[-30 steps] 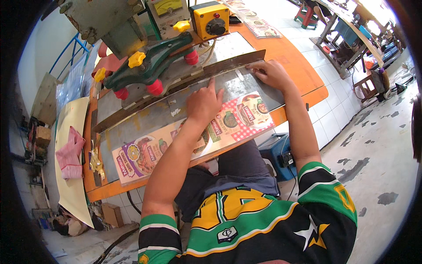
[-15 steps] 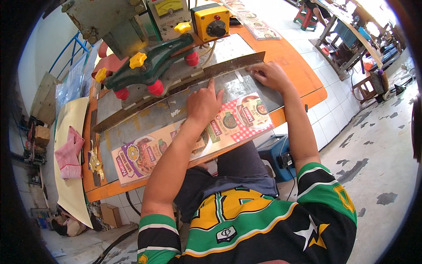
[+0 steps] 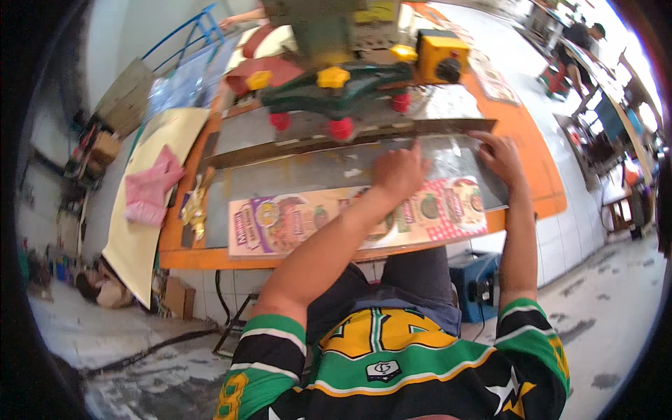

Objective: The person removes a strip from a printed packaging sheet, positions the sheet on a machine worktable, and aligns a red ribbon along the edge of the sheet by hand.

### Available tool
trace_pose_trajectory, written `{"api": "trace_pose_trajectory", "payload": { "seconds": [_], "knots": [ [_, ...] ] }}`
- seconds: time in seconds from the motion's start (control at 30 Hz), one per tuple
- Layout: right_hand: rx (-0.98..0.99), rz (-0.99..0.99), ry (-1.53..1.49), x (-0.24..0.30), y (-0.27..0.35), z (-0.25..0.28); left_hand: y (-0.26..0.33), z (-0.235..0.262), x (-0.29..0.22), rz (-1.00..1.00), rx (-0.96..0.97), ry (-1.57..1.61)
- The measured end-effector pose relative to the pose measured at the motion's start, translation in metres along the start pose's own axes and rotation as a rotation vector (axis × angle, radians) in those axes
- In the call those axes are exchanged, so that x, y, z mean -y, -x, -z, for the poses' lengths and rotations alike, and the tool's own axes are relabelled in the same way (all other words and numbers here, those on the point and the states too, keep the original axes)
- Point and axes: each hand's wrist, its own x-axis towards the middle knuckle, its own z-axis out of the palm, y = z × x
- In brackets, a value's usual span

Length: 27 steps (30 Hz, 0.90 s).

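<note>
A long printed sheet (image 3: 280,231) with food pictures lies along the near side of the grey metal worktop (image 3: 280,173). Glossy clear plastic (image 3: 448,157) stretches from it to a long metal bar (image 3: 308,145). My left hand (image 3: 397,173) rests on the plastic, index finger stretched to the bar and the other fingers bent beneath. At the right end of the bar, my right hand (image 3: 500,157) touches the plastic near its edge, fingers apart and slightly bent. Both hands are somewhat blurred; neither visibly grips anything.
Behind the bar stands a green press frame (image 3: 329,94) with yellow knobs and red feet. A yellow control box (image 3: 442,57) sits to its right. Pink cloth (image 3: 152,187) lies on a cream sheet (image 3: 129,241) at left. A blue box (image 3: 472,276) is below the table. Another person (image 3: 581,52) sits far right.
My view has turned, so the table appears more level and farther right. Both hands keep about the same places by the bar. Another person's arm now shows at the far left.
</note>
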Motion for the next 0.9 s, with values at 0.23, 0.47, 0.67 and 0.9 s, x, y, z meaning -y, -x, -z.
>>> {"api": "trace_pose_trajectory", "payload": {
  "seconds": [0.23,0.47,0.67,0.9],
  "knots": [
    [0.022,-0.046,-0.007,0.010,-0.002,-0.002,0.000,-0.003,0.006,-0.017,-0.011,0.028],
    [0.021,0.016,-0.018,0.000,-0.004,-0.007,-0.001,-0.005,0.007,-0.057,-0.026,0.030],
    [0.045,-0.023,-0.040,0.003,-0.004,-0.006,0.006,0.002,0.004,-0.033,-0.049,0.063],
    [0.049,-0.041,-0.009,0.009,-0.004,-0.001,-0.003,-0.014,0.012,-0.093,-0.094,0.105]
  ]
}}
